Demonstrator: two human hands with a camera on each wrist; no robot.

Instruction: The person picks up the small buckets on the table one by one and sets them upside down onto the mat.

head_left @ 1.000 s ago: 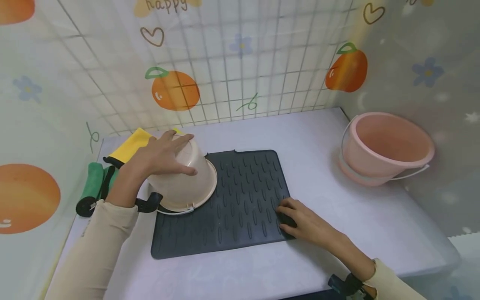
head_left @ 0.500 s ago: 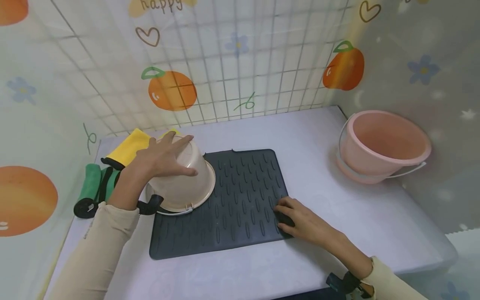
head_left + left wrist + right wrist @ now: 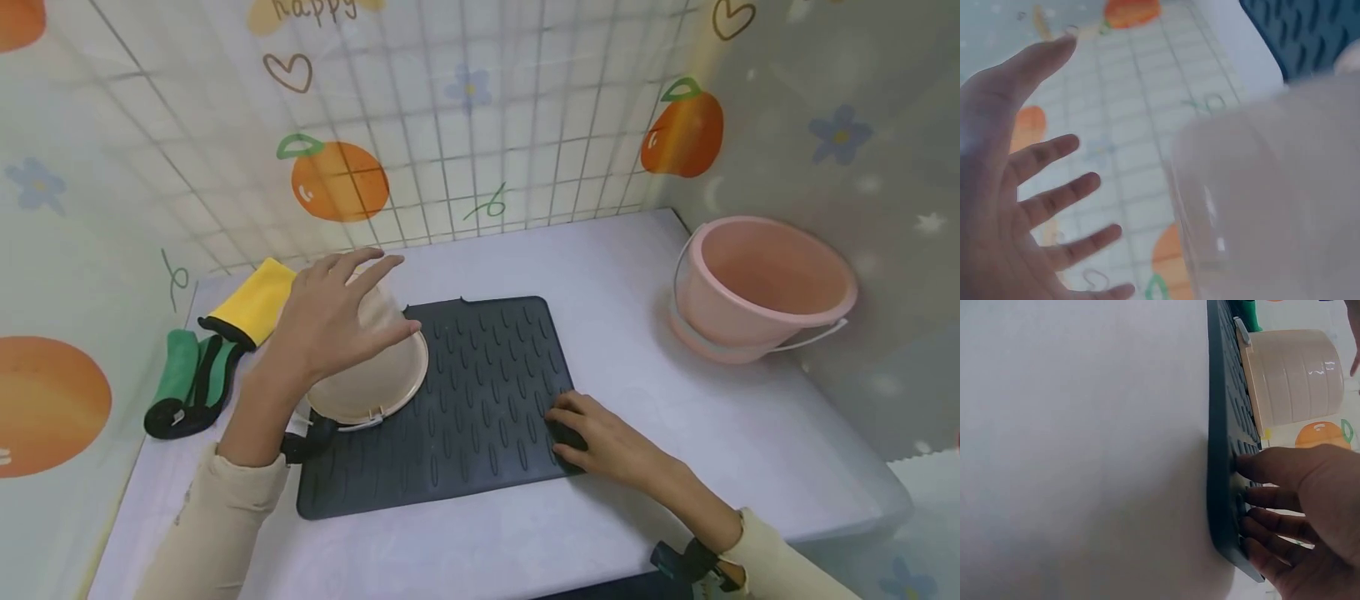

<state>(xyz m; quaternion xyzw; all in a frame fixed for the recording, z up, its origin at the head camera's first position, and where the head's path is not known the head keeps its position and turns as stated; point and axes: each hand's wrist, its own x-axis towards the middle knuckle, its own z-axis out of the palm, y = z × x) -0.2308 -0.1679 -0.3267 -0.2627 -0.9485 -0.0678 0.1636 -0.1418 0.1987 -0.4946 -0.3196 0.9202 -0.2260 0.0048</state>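
"What's closest to us?"

"The right hand [image 3: 611, 442], at the near right corner of the dark mat [image 3: 480, 417]. Its fingers are bent a little and spread slightly apart, the tips resting on the ribbed top just inside the edge. I can't see it gripping anything."

"And on the mat?"

"A cream bucket [image 3: 371, 375], upside down, rim on the mat toward the left edge. Its white handle [image 3: 362, 423] lies along the near side of the rim."

"Where's the left hand [image 3: 326, 325]?"

"Over the bucket's upturned base, wide open, thumb well out from the fingers. The left wrist view shows a gap between it and the bucket, and nothing in the palm."

"Anything beside that?"

"By the left edge of the table [image 3: 637, 333], a green and black cloth [image 3: 177, 367]. A yellow cloth [image 3: 258, 304] with black trim sits just beyond it, nearer the far left corner."

"What about the other side?"

"A pink bucket [image 3: 731, 321], upright, by the table's right edge toward the far right corner, its handle down. Past the far edge hangs a curtain [image 3: 420, 92] printed with oranges, a wire grid showing through."
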